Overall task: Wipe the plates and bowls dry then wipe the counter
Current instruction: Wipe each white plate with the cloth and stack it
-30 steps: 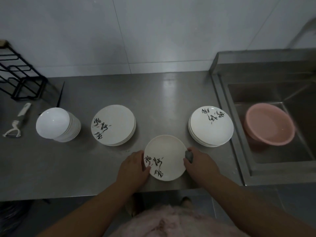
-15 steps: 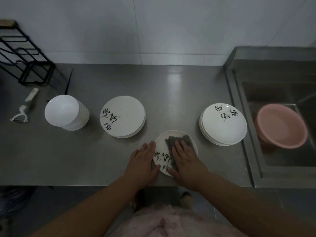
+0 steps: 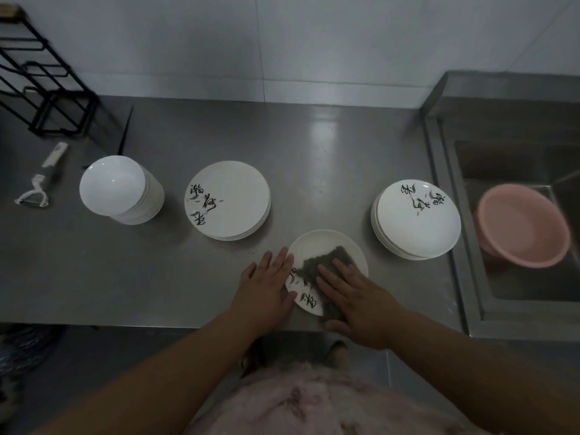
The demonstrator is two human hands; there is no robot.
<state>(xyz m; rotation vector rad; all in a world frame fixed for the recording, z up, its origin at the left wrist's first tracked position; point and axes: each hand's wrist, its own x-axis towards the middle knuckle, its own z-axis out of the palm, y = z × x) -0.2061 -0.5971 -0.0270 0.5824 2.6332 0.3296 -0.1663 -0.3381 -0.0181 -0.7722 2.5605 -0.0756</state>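
Head view looks down on a steel worktop (image 3: 175,277) with a person's two bare arms reaching in from below. A single white plate (image 3: 323,246) with black brush lettering lies flat near the front edge, between two stacks. A dark grey cloth (image 3: 317,265) is spread over its middle and trails off the near rim. The right hand (image 3: 357,302) lies flat on the cloth, fingers (image 3: 340,268) straight and pressing it down onto the plate, gripping nothing. The left hand (image 3: 266,287) rests on the worktop at the plate's left rim, fingers stretched out and relaxed, their tips touching the edge and the thumb lying against the near rim.

To the right, just beside the sink (image 3: 470,246), stands a stack of lettered plates (image 3: 417,221). To the left of the single plate, a little further back, sits another stack of lettered plates (image 3: 227,200). Further left is a stack of plain white bowls (image 3: 120,189), leaning slightly. A white peeler (image 3: 40,180) lies near the worktop's left end, and a black wire rack (image 3: 40,86) stands in the back left corner against the tiled wall (image 3: 282,42). A pink basin (image 3: 522,226) sits tilted inside the sink. A pink garment (image 3: 314,403) shows at the bottom of the view.
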